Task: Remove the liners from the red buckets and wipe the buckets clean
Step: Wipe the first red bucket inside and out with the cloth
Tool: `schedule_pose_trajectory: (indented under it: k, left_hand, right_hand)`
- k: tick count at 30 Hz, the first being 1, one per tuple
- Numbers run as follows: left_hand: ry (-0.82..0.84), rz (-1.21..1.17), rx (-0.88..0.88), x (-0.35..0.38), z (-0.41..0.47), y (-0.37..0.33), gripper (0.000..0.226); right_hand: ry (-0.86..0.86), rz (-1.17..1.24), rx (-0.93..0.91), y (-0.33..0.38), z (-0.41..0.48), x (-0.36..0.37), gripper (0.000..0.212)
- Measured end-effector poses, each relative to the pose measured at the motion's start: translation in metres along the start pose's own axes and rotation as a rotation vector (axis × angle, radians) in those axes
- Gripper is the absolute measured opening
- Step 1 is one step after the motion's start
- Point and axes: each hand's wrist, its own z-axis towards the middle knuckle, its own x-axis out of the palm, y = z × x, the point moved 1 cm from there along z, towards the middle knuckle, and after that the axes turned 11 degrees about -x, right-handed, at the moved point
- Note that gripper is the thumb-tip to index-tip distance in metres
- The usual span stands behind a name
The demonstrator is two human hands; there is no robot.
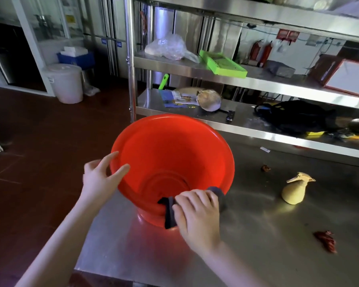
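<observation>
**Item:** red round plastic bucket (174, 154), wide-mouthed, standing on a stainless steel table (257, 235) at the table's left end. It looks tipped slightly toward the person. No liner shows inside; the inner wall and ribbed floor are bare.

**At the bucket's near rim:** dark grey cloth (170, 214), folded over the lip and hanging partly down the outside. The right hand (197, 214) grips it, fingers curled over the fabric and pressing it against the rim.

**At the bucket's left rim:** left hand (101, 177), lightly pinching the lip with the thumb inside and the forefinger outside, both nearly straight.

**Right of the bucket, well apart:** tan spray bottle (294, 191) lying on the table; further right, a dried red chilli (325, 241).

**Behind the bucket:** stainless steel shelf rack (257, 80) holding a flat green plastic tray (222, 63) and a black bag (294, 117).

**Behind and left of the bucket, on the floor:** white lidded pail (64, 83).

**Step in hand (judged):** this bucket's liner is out and wiping is under way at the rim.

**Next move (judged):** carry the cloth along the lip and down the inner wall. That calls for steady pressure from the right hand, a firm brace from the left so the light bucket does not slide or tip off the table's end, and turning the bucket to reach its far side.
</observation>
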Motion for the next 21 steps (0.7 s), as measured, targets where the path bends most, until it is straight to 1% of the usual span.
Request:
schedule_pose_trajectory:
  k: [1,2,3,5,7,10,12,16,19,21]
  left_hand:
    - [0.017,0.018,-0.073,0.005,-0.004,0.003,0.058]
    - [0.007,0.065,-0.098,0.012,-0.012,0.009,0.061]
    - [-0.045,0.097,-0.103,0.016,-0.020,0.017,0.063]
    - [-0.171,0.059,-0.106,0.017,-0.036,0.033,0.069]
    - [-0.240,-0.013,-0.115,0.013,-0.048,0.047,0.076]
    - [-0.310,-0.062,-0.090,0.012,-0.068,0.057,0.084]
    - [-0.329,-0.044,-0.041,0.013,-0.078,0.064,0.089]
    - [-0.356,0.053,0.001,0.026,-0.078,0.097,0.090]
    - [-0.331,0.072,-0.053,0.052,-0.079,0.126,0.094]
    - [-0.334,0.086,-0.074,0.066,-0.074,0.146,0.095]
  right_hand:
    - [0.027,0.013,-0.037,0.010,-0.006,0.000,0.031]
    - [0.049,0.023,-0.071,0.017,-0.011,-0.002,0.029]
    - [0.067,0.028,-0.093,0.023,-0.014,-0.003,0.028]
    - [0.103,0.022,-0.110,0.031,-0.017,-0.010,0.028]
    - [0.161,0.006,-0.092,0.041,-0.018,-0.017,0.027]
    - [0.326,-0.040,-0.037,0.063,-0.022,-0.023,0.030]
    - [0.427,-0.068,-0.014,0.075,-0.026,-0.020,0.034]
    - [0.542,-0.047,0.010,0.077,-0.040,0.004,0.037]
    - [0.751,-0.042,-0.009,0.059,-0.059,0.036,0.035]
    - [0.895,-0.014,0.004,0.043,-0.069,0.059,0.045]
